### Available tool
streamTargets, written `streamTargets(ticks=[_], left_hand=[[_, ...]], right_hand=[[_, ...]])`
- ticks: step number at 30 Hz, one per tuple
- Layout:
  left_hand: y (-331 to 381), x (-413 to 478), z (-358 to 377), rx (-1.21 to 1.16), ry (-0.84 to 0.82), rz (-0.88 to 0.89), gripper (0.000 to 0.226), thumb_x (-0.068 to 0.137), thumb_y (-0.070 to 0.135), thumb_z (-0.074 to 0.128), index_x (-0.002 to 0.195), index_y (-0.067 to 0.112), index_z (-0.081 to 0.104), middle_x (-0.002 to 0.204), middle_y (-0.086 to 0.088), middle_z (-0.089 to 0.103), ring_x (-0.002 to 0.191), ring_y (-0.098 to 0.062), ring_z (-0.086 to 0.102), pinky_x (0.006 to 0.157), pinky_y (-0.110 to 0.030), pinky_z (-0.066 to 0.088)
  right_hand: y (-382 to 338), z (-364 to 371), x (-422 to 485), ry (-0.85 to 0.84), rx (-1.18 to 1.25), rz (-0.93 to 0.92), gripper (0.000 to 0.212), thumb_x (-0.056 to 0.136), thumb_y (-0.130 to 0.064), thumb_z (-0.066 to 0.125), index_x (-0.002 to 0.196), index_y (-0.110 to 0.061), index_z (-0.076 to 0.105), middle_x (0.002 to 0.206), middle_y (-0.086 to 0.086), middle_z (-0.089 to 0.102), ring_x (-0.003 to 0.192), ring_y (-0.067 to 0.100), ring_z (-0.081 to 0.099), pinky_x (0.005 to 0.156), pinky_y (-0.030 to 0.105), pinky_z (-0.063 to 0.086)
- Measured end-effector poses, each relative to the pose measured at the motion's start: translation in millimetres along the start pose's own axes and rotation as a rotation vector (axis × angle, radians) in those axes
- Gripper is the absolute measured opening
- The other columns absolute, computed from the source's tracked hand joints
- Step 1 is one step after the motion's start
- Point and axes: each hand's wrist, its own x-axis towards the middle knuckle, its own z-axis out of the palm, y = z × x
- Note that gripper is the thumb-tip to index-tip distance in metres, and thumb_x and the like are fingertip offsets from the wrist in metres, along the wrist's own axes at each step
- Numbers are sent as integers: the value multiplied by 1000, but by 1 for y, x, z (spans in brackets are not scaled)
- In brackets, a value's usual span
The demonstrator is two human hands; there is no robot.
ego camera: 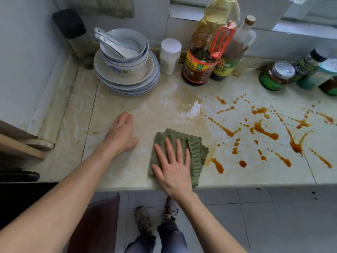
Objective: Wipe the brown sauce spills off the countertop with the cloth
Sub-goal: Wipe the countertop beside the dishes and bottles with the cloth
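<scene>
A folded green cloth [194, 152] lies flat on the pale countertop [145, 110] near its front edge. My right hand [173, 167] presses on the cloth with straight, spread fingers. My left hand [121, 133] rests flat on the bare counter to the left of the cloth, fingers straight. Brown sauce spills [264, 132] streak and dot the counter to the right of the cloth; the nearest streak [218, 165] lies just past the cloth's right edge. A wet smeared patch [189, 106] shines beyond the cloth.
A stack of plates and bowls with spoons [125, 64] stands at the back left. A white jar [170, 55], a soy sauce bottle [199, 64] and other bottles line the back wall. Jars [276, 75] crowd the back right. The counter's front edge [237, 187] drops to a tiled floor.
</scene>
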Motion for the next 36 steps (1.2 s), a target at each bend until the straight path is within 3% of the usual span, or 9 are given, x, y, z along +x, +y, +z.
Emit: streamTargets(ticks=[4, 9, 13, 17, 21, 25, 28, 32, 36], left_hand=[[26, -7, 13, -4, 92, 175, 80, 86, 23, 60, 151, 14, 14, 160, -8, 4, 147, -23, 11, 119, -31, 18], [37, -17, 34, 13, 67, 302, 74, 85, 15, 57, 150, 16, 20, 159, -7, 11, 146, -23, 15, 119, -33, 20], [36, -18, 45, 69, 59, 308, 77, 86, 20, 58, 151, 14, 16, 159, -8, 10, 147, -22, 13, 120, -33, 17], [33, -20, 49, 74, 64, 304, 71, 89, 15, 52, 151, 13, 17, 160, -6, 8, 147, -22, 11, 120, -34, 15], [33, -20, 50, 80, 46, 284, 70, 90, 7, 43, 152, 15, 11, 161, -4, 2, 148, -20, 5, 121, -34, 12], [34, -18, 55, 85, 41, 263, 71, 89, 6, 40, 152, 14, 8, 161, -4, -2, 148, -19, 1, 121, -34, 10], [36, -18, 57, 89, 29, 250, 73, 88, 8, 40, 152, 15, 6, 161, -3, -4, 148, -19, -1, 121, -34, 8], [39, -20, 55, 112, 13, 228, 74, 89, 7, 39, 152, 15, 2, 160, -3, -7, 148, -19, -4, 121, -34, 5], [40, -22, 53, 124, -10, 217, 75, 89, 4, 38, 152, 14, -1, 160, -3, -10, 148, -19, -7, 122, -34, 4]], right_hand=[[26, -3, -17, 11, -22, -127, 54, 100, -59, 21, 151, -42, 20, 162, -8, 11, 150, 22, 3, 116, 50, 11], [53, -6, -15, 51, 29, 124, 51, 96, -55, 31, 144, -39, 37, 161, -7, 19, 150, 20, 4, 117, 51, 7], [15, -1, -20, 60, 37, 48, 49, 94, -48, 37, 140, -33, 43, 160, -2, 23, 149, 27, 8, 115, 56, 11], [42, -4, -24, 10, -37, -125, 51, 98, -52, 29, 148, -38, 32, 162, -5, 17, 150, 23, 6, 116, 52, 13], [83, -11, -26, 0, -69, 0, 55, 98, -57, 22, 150, -40, 25, 162, -8, 11, 150, 19, 0, 116, 52, 12], [57, -7, -29, 56, -72, 99, 56, 98, -52, 25, 150, -33, 31, 161, 0, 19, 149, 28, 8, 114, 57, 12], [29, -3, -39, 33, -62, -22, 56, 98, -51, 28, 151, -34, 27, 162, 0, 17, 149, 30, 7, 115, 56, 11], [67, -10, -43, 1, -71, -122, 54, 100, -54, 25, 152, -40, 22, 162, -6, 14, 150, 22, 5, 116, 50, 12], [99, -15, -40, 9, -54, 84, 55, 99, -57, 19, 151, -40, 24, 162, -6, 13, 150, 19, 1, 116, 51, 9]])
